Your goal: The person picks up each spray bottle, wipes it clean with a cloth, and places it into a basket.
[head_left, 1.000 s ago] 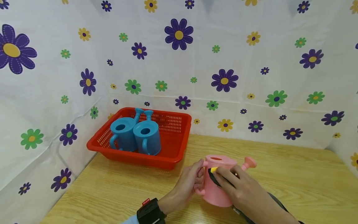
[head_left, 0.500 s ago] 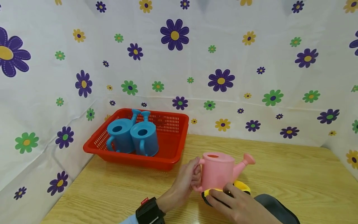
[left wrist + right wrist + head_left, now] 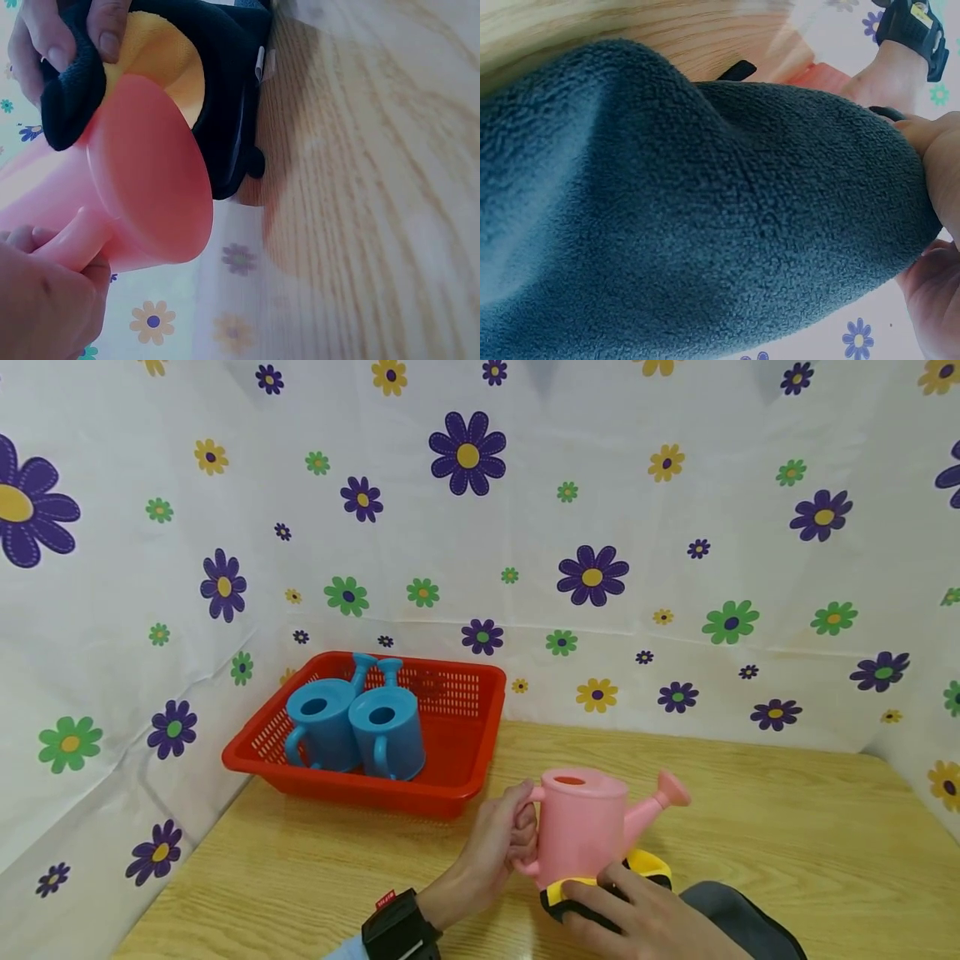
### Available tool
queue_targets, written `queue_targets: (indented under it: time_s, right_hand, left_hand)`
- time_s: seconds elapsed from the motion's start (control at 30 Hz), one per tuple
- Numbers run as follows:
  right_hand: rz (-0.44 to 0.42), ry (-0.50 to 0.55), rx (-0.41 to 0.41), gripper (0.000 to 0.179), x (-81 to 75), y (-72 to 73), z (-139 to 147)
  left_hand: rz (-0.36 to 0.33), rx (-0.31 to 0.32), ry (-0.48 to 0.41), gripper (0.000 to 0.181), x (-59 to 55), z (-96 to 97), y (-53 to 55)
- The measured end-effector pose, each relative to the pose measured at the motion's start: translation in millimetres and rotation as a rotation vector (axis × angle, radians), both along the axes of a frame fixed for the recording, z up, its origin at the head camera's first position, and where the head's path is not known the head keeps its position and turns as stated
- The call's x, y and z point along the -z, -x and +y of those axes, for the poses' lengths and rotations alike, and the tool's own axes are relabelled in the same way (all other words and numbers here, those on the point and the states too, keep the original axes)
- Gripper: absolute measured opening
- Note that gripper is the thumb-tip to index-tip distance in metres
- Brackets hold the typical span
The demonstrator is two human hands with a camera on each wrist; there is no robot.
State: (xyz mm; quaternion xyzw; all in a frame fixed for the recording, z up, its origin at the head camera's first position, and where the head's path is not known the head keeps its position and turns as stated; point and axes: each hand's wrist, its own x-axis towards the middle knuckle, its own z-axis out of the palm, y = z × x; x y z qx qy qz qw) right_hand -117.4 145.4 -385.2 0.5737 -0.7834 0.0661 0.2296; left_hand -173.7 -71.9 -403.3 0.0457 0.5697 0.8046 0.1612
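My left hand [image 3: 498,839] grips the handle of a pink toy watering can [image 3: 581,827], whose spout points right. The can's flat base [image 3: 154,172] is off the table in the left wrist view. With my right hand [image 3: 645,914] I pinch a two-sided cloth [image 3: 738,918], dark grey on one face and yellow on the other, against the can's lower side. Fingertips [image 3: 109,45] press its folded edge close to the base. The grey cloth [image 3: 705,210] fills most of the right wrist view and hides much of the can there.
A red plastic basket [image 3: 457,789] stands at the back left on the wooden table [image 3: 750,802]. Two blue watering cans, a left one [image 3: 322,727] and a right one [image 3: 397,743], sit inside it. A flowered white sheet [image 3: 525,527] hangs behind and at the sides.
My right hand has moved the cloth from the can's upper side down to its lower edge, showing more yellow. The can's spout has come into full view. My left hand keeps its grip.
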Motion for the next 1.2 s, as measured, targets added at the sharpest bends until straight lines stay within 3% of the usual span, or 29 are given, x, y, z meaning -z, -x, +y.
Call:
queue_targets:
  time_s: [0.43, 0.87, 1.1, 1.2]
  right_hand:
    - [0.000, 0.045, 0.108, 0.057, -17.0, -1.1, 7.3]
    - [0.059, 0.129, 0.146, 0.055, -24.5, 8.2, 13.7]
    - [0.040, 0.185, 0.185, 0.085, -28.3, 3.8, 15.2]
    - [0.026, 0.178, 0.210, 0.086, -30.0, 2.2, 16.0]
  left_hand:
    - [-0.014, 0.030, 0.047, 0.046, 3.6, -1.4, -3.4]
    - [-0.037, 0.037, 0.086, 0.046, 2.1, 0.4, -8.0]
    - [-0.045, 0.035, 0.073, 0.047, 2.2, 0.4, -8.7]
    - [-0.041, 0.029, 0.056, 0.048, 2.3, 0.4, -9.2]
